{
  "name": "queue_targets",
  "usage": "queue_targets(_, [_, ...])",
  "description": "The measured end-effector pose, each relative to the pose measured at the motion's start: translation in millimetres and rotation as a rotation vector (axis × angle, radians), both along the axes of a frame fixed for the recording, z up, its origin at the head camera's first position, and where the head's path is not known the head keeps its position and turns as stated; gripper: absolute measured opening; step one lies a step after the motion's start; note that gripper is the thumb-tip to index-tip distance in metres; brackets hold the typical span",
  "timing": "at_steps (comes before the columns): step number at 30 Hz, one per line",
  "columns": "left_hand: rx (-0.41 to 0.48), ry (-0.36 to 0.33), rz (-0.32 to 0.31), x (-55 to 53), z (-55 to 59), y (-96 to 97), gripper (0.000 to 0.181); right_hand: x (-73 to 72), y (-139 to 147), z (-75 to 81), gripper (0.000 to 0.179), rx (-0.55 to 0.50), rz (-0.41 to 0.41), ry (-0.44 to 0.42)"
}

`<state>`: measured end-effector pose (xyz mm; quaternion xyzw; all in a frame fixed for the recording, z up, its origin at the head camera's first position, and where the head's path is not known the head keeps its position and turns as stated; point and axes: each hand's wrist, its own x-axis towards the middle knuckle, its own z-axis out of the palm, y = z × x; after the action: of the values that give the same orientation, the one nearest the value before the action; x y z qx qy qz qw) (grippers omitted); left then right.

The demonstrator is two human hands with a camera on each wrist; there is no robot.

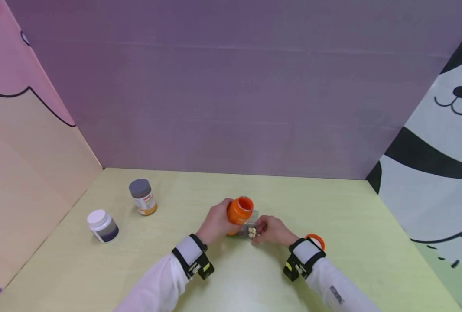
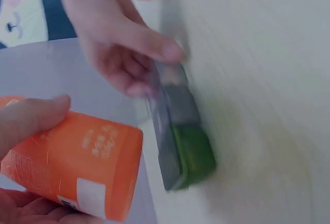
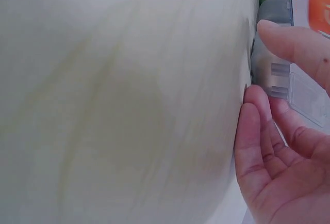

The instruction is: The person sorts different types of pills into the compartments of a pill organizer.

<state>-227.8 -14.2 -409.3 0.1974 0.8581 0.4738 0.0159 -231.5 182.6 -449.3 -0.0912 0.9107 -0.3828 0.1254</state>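
My left hand [image 1: 215, 224] grips an uncapped orange pill bottle [image 1: 239, 212], its mouth facing up toward the head camera. In the left wrist view the orange bottle [image 2: 82, 164] lies between thumb and fingers, beside the pill organizer [image 2: 183, 105]. Grey compartments and a green one [image 2: 197, 154] make up that small box, which rests on the table. Several pale tablets [image 1: 252, 232] sit in its right end. My right hand [image 1: 271, 230] holds that end, thumb on the near side. A clear flip lid [image 3: 308, 99] stands raised in the right wrist view.
An orange cap [image 1: 320, 241] lies by the right wrist, partly hidden by it. Farther left on the table [image 1: 176, 195] stand a grey-capped bottle [image 1: 143, 197] and a white-capped bottle [image 1: 103, 226]. A purple wall [image 1: 231, 108] closes off the back, with printed side panels.
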Motion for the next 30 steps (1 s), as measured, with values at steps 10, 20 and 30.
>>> queue_targets(10, [0.151, -0.153, -0.031, 5.6, -8.8, 0.1, 0.061, -2.1, -3.0, -1.6, 0.034, 0.022, -0.037, -0.027])
queue_targets(20, [0.153, -0.186, -0.047, 11.9, -16.4, 0.6, 0.060, -3.2, -2.3, -2.4, 0.038, 0.042, -0.039, -0.018])
queue_targets(30, [0.109, -0.138, -0.117, 25.8, -22.5, 4.3, 0.059, -4.1, 23.1, 21.8, 0.061, 0.002, -0.109, 0.041])
